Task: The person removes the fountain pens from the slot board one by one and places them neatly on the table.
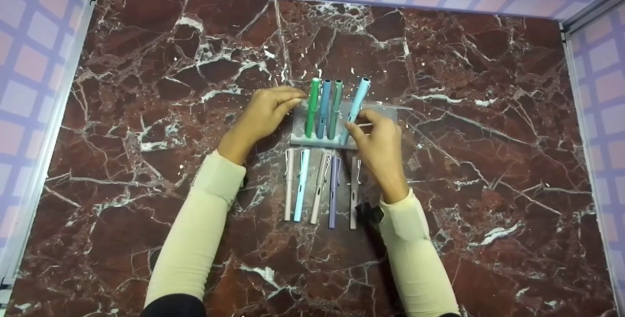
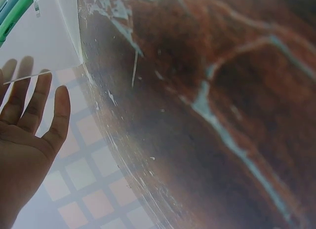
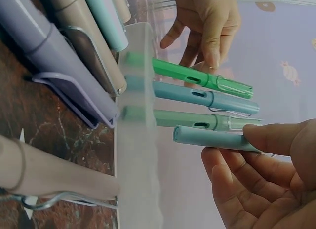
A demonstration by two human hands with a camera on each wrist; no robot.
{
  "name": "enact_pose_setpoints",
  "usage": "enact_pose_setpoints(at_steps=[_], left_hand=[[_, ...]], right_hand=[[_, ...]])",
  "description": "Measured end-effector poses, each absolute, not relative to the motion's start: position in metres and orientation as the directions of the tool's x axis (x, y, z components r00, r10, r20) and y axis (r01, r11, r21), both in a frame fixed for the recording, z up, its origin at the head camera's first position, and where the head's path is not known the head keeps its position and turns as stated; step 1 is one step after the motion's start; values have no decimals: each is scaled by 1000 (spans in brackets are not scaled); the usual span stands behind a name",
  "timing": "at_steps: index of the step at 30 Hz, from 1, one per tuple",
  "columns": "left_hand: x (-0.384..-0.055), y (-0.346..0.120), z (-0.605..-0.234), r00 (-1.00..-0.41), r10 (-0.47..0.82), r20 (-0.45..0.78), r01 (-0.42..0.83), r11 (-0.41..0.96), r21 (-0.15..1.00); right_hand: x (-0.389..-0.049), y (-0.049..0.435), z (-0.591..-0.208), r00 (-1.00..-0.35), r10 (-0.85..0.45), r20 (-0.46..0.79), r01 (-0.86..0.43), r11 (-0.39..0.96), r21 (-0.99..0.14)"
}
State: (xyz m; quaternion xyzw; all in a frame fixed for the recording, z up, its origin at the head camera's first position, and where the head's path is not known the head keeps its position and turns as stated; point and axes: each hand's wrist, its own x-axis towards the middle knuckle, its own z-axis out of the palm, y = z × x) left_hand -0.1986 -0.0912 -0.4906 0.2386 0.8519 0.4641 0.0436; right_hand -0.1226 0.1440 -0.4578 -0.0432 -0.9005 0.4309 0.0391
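Pens (image 1: 312,107) number nine: three upright in one holder (image 1: 299,140), five lying, one pinched by right fingers (image 3: 222,187), left fingers (image 2: 60,110) straight.

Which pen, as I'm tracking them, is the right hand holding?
The light blue pen right of the three standing pens; only it is pinched. The other light blue pen lies flat.

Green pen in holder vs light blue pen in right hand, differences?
Colour: the green pen is vivid, the light blue pen pale. Support: the green pen stands in the holder; the right hand pinches the light blue pen, lower end clear of the holder. Head view: the light blue pen leans more than the green pen. Both are slim.
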Motion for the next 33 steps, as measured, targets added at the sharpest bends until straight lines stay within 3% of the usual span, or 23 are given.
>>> enact_pose_setpoints(at_steps=[33], left_hand=[[-198,-91,-493,-884,442,154,367,450,814]], right_hand=[[-89,165,-451,-992,128,21,60,596,-801]])
